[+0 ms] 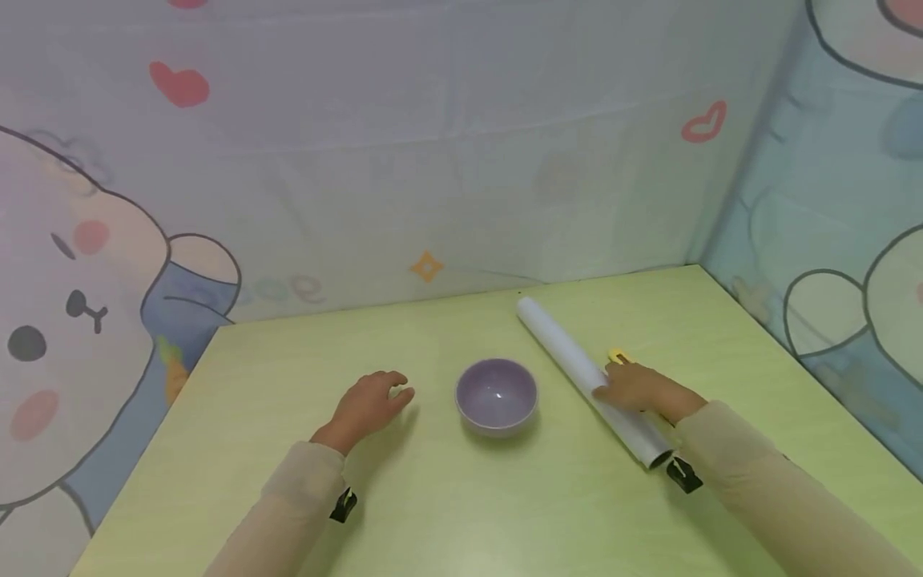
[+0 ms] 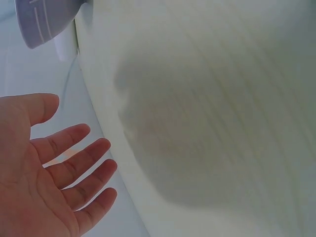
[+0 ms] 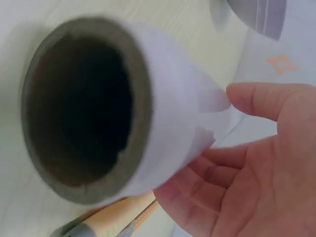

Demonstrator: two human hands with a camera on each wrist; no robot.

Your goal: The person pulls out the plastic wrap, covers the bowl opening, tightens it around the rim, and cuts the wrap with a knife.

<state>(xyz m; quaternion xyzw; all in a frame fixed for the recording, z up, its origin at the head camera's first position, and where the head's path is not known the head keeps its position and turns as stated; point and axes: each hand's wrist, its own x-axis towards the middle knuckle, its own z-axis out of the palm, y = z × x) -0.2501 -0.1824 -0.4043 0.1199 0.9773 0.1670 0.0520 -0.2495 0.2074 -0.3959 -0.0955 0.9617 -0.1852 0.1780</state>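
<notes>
My right hand (image 1: 642, 389) holds a long white roll (image 1: 562, 340) lying slantwise on the table. In the right wrist view the thumb touches one side of the roll's glossy surface, while the other fingers pass behind it. The open end shows a hollow brown cardboard core (image 3: 136, 108). My left hand (image 1: 364, 410) hovers over the table with fingers spread and loosely bent, holding nothing. Between the hands stands a purple bowl (image 1: 497, 397), upright, to the right of the left fingertips.
Beside the roll, partly hidden by the right hand, lies a yellow-handled tool (image 1: 618, 355). The light wooden table (image 1: 216, 409) meets a printed cloth backdrop (image 1: 461, 160) at its back edge. Another printed cloth (image 1: 851, 184) stands along the right.
</notes>
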